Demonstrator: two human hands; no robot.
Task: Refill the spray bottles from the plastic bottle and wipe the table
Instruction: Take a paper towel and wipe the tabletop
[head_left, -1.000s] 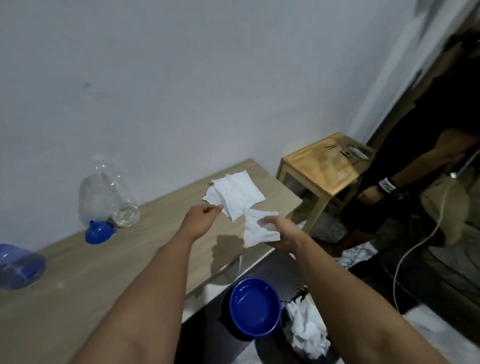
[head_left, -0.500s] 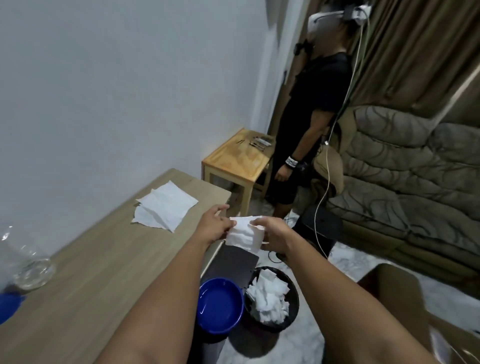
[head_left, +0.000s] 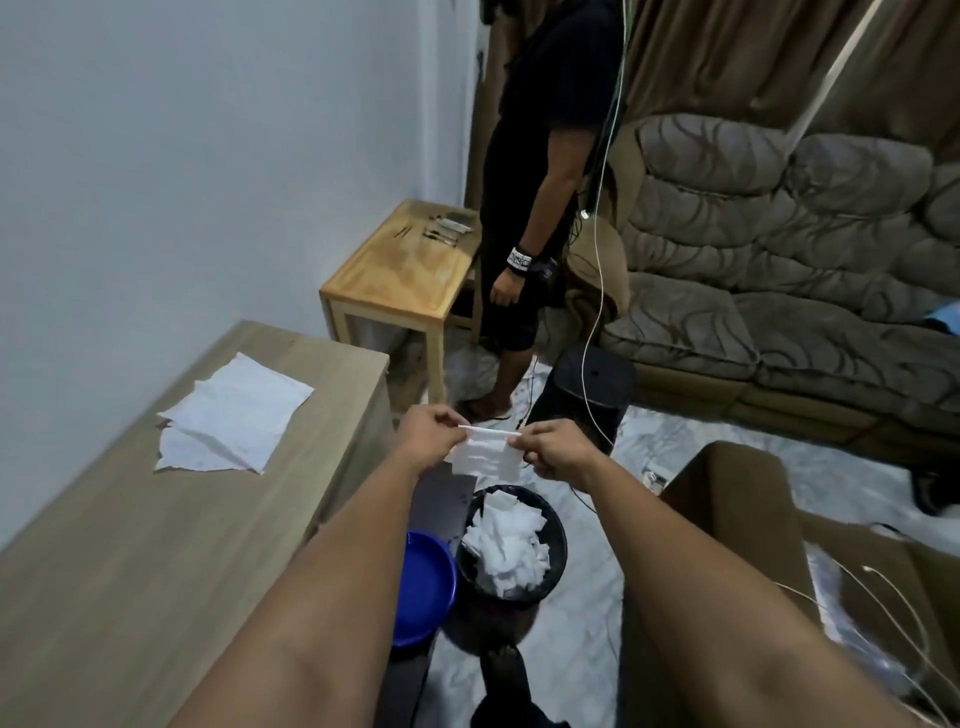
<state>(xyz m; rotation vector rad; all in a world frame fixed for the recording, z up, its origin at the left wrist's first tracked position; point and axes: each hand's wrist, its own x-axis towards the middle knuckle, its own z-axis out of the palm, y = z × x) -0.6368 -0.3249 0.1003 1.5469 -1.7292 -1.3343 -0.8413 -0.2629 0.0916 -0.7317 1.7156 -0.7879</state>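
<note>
Left hand (head_left: 431, 438) + right hand (head_left: 556, 451) each pinch top corner of small paper towel (head_left: 485, 456), stretched flat just above bin (head_left: 556, 535). Towel looks light, soft, floppy, tears easy; hold by edges. Spare towels (head_left: 234, 415) lie on table (head_left: 130, 571), left of bin. Spray bottles, plastic bottle not in view. Can't tell if towel wet.

The room was dimly and evenly lit, with a cool bluish cast on the wall (head_left: 182, 156); no lamp or window was seen. Soft shadows were cast under the forearms onto the table (head_left: 130, 571). No glare was recorded. Wide-angle bending was noticed at the edges, where the sofa (head_left: 779, 260) curved. Slight softness and grain were found throughout, most in the dark corners.
</note>
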